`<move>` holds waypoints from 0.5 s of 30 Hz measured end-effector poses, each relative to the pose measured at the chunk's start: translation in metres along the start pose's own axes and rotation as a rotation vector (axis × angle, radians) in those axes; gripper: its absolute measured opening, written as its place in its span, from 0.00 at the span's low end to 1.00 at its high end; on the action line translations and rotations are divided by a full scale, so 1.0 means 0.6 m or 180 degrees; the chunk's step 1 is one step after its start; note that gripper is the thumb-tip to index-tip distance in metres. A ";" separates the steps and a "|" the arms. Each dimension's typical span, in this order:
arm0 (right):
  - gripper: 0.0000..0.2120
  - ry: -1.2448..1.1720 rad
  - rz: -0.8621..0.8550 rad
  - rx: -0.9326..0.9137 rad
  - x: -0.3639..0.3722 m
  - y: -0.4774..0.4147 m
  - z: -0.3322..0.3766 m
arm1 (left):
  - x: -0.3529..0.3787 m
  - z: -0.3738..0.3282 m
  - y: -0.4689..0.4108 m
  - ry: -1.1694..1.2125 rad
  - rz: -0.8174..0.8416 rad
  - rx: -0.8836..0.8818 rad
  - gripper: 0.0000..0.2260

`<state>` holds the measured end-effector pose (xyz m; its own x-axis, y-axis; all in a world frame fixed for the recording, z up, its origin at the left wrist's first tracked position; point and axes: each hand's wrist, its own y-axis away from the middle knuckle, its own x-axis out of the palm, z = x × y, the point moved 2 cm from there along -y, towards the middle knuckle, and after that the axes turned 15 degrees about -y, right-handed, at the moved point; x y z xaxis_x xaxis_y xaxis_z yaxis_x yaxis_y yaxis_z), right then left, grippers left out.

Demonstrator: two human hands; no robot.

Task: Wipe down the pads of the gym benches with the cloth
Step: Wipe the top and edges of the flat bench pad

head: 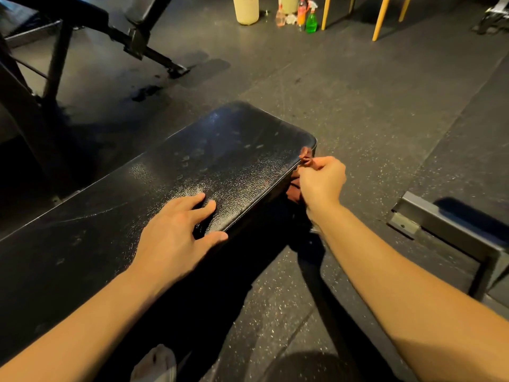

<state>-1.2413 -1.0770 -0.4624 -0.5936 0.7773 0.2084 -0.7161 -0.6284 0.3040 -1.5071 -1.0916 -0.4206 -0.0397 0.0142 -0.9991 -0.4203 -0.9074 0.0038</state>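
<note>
Head view, nearest first: the toe of your pale shoe [154, 363] shows at the bottom edge on the speckled rubber floor [371, 111], below the near side of the bench. Your left hand [176, 232] lies flat on the black bench pad [209, 158], fingers spread and relaxed, holding nothing, with the thumb along the pad's right edge. Further along that same edge, close to the far right corner, your right hand [321, 180] is curled into a fist around the dark red cloth [294, 193]. You hold the cloth against the side of the pad; a small bunch pokes out above your knuckles and the rest hangs below the edge. The pad's top looks glossy, with pale smears toward its far end. To the right, a grey metal frame [440, 224] sits on the floor, well apart from the bench. Far left stands another black bench frame [143, 42]. At the far end you see a cream bin [246, 9], a green spray bottle [311, 22] beside an orange bottle [302, 13], and yellow chair legs [381, 17]
</note>
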 end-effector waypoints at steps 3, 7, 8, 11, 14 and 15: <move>0.11 0.0126 0.0878 0.0156 -0.001 0.083 -0.051 | 0.000 0.000 0.000 0.0012 0.0018 -0.0015 0.33; 0.11 0.0195 0.0728 0.0214 -0.006 0.026 -0.026 | -0.002 -0.001 0.002 0.0016 0.0041 0.0011 0.33; 0.12 0.0126 0.0396 0.0154 -0.005 -0.002 -0.010 | -0.002 -0.001 0.002 0.0020 0.0035 0.0015 0.33; 0.10 0.0148 -0.0049 -0.0040 0.004 0.012 -0.004 | -0.001 0.000 0.001 0.0035 0.0020 0.0019 0.33; 0.08 0.0317 0.0875 0.0137 0.011 0.120 -0.057 | 0.000 0.001 0.000 0.0052 0.0005 -0.0001 0.33; 0.08 0.0428 0.1234 0.0233 0.009 0.139 -0.068 | 0.001 0.000 0.001 0.0063 -0.0001 -0.0009 0.33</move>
<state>-1.3194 -1.1266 -0.4738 -0.8603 0.4695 0.1988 -0.4049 -0.8661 0.2933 -1.5076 -1.0920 -0.4212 -0.0217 0.0063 -0.9997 -0.4178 -0.9085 0.0033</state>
